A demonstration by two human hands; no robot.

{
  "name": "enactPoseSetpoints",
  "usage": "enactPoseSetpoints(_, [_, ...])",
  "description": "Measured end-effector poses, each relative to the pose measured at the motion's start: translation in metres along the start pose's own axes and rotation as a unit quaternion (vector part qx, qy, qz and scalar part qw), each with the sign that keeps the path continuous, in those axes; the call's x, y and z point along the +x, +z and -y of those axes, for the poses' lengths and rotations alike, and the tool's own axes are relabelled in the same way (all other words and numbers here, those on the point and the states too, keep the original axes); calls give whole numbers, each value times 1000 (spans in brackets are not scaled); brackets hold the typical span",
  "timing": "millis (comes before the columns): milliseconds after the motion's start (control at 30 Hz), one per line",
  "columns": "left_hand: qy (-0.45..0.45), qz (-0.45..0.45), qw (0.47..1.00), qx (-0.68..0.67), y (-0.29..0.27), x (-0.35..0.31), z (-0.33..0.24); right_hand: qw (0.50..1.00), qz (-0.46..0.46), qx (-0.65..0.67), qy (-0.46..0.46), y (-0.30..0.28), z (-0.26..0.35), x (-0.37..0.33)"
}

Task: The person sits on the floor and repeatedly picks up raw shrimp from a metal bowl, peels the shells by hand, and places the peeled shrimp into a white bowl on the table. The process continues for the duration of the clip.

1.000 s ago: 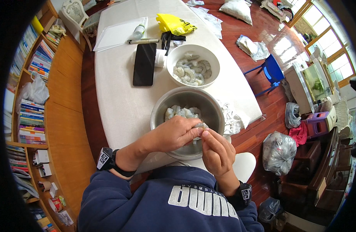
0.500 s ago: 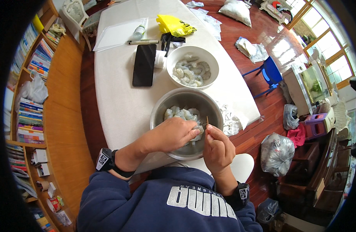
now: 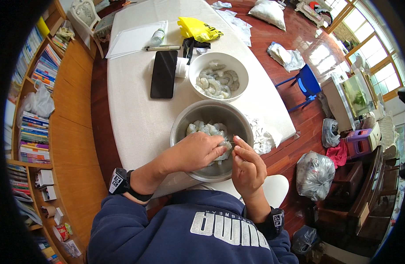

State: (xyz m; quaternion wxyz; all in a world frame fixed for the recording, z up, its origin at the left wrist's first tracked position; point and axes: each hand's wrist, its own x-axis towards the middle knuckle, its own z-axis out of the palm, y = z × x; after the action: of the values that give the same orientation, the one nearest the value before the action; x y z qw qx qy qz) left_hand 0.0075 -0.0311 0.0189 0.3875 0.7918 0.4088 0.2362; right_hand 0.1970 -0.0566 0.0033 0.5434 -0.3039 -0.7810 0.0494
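Over the steel bowl [image 3: 180,118] my left hand [image 3: 194,152] is closed on a pale peeled shrimp [image 3: 227,144], part of which shows past the fingertips. My right hand [image 3: 249,169] pinches a thin toothpick-like stick [image 3: 233,141] between thumb and forefinger. Its tip is at or very near the shrimp; whether it pierces the flesh is too small to tell. More peeled shrimp [image 3: 204,127] lie in the steel bowl, partly hidden by my left hand. Just beyond it stands a white bowl [image 3: 244,83] with several greyish shrimp [image 3: 216,80].
A black phone [image 3: 164,75] leans on a white roll [image 3: 181,67]. Farther off are a yellow bag [image 3: 194,28], a pen [image 3: 163,48], a small bottle [image 3: 158,37] and white paper [image 3: 127,42]. Crumpled white tissue [image 3: 264,138] lies right of the steel bowl, near the table edge.
The stick in my right hand stood upright and showed more of its length; now it is tipped and mostly hidden by the fingers. My left hand stays in place on the shrimp.
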Motion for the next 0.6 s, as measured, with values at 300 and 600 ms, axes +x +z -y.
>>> enactPoseSetpoints(300, [11, -8, 1000, 8, -1, 0, -2, 1000, 3, 9, -1, -3, -1, -5])
enactPoseSetpoints(600, [25, -20, 999, 36, -1, 0, -3, 1000, -27, -9, -10, -7, -3, -5])
